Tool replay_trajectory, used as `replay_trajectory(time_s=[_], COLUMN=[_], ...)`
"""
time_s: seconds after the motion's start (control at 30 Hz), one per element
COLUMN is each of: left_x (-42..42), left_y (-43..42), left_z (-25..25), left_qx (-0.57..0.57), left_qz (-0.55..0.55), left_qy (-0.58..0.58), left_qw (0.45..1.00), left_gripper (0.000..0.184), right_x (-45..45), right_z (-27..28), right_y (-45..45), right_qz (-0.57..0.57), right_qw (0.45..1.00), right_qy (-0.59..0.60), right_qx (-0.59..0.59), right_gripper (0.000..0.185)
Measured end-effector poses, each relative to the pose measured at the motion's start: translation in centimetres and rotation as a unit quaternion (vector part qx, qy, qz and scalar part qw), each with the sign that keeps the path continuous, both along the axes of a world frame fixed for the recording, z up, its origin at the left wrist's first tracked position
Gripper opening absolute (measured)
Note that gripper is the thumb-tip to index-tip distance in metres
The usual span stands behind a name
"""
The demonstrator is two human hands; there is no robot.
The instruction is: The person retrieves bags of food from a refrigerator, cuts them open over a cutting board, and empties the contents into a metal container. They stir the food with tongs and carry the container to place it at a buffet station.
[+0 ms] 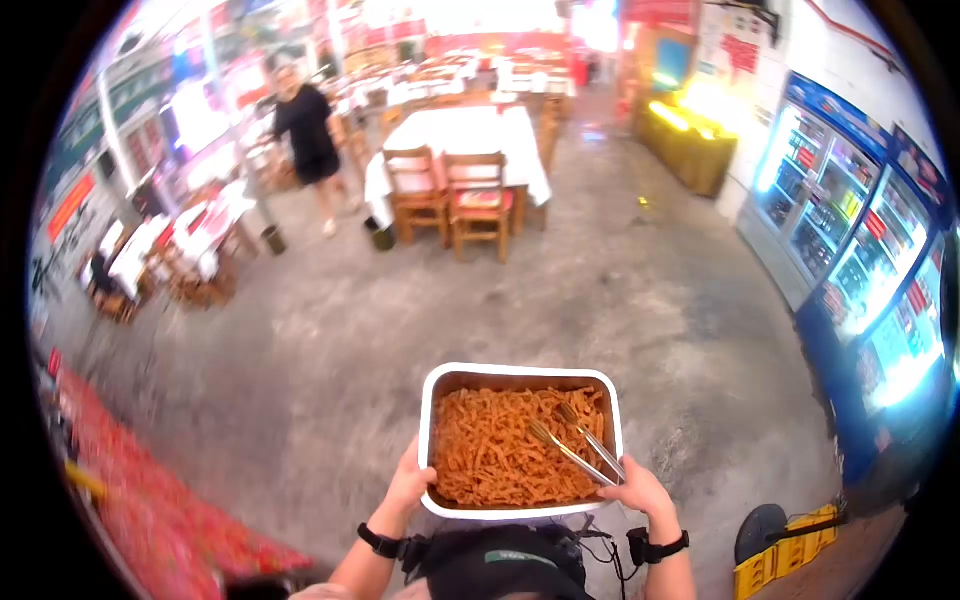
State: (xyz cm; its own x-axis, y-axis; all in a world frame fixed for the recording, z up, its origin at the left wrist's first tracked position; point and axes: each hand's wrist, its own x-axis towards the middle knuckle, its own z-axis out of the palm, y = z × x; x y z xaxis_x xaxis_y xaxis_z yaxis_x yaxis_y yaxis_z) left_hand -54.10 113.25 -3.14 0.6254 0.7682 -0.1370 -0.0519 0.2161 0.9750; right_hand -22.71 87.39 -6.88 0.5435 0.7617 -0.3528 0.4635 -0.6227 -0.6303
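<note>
A white-rimmed rectangular tray point(522, 513) is held level in front of my body, between both hands. Brown fried strips of food point(490, 445) fill it, and metal tongs point(575, 455) lie on top, their handle end at the right rim. My left hand point(408, 482) grips the tray's left side, thumb over the rim. At the lower right corner, my right hand point(640, 488) grips the tray, with its thumb by the ends of the tongs. The fingers beneath the tray are hidden.
A table with a white cloth point(460, 135) and wooden chairs point(477, 200) stands ahead. A person in black point(308, 135) is on the left. Glass-door drink fridges point(830, 200) line the right wall. A yellow object point(790, 548) lies at lower right, and a red patterned surface point(170, 510) at lower left.
</note>
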Motion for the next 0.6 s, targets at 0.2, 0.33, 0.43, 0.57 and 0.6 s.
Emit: replay_trajectory(time_s=[0.2, 0.33, 0.43, 0.57, 0.6], left_x=[-0.8, -0.6, -7.1, -12.0, -12.8], left_y=[5.1, 5.1, 1.3, -1.0, -0.7], left_z=[-6.8, -5.1, -7.0, -9.8, -9.4], left_qx=[-0.024, -0.048, -0.050, -0.073, -0.071], left_qz=[-0.081, -0.090, -0.030, -0.028, -0.011], left_qy=[-0.056, -0.064, -0.052, -0.095, -0.104], left_qw=[0.995, 0.993, 0.997, 0.992, 0.992], left_gripper=[0.088, 0.087, 0.087, 0.088, 0.088], right_x=[-5.2, -5.8, -8.1, -10.0, -10.9], right_z=[-2.4, -1.2, 0.8, -0.8, -0.4], right_y=[0.3, 0.7, -0.8, -1.9, -1.3], right_qz=[-0.083, -0.085, -0.029, 0.002, -0.001], right_qw=[0.996, 0.995, 0.998, 1.000, 0.999], right_qy=[-0.025, -0.051, -0.035, 0.016, 0.013], right_qx=[0.012, -0.013, -0.037, -0.022, -0.041], right_gripper=[0.066, 0.068, 0.068, 0.068, 0.067])
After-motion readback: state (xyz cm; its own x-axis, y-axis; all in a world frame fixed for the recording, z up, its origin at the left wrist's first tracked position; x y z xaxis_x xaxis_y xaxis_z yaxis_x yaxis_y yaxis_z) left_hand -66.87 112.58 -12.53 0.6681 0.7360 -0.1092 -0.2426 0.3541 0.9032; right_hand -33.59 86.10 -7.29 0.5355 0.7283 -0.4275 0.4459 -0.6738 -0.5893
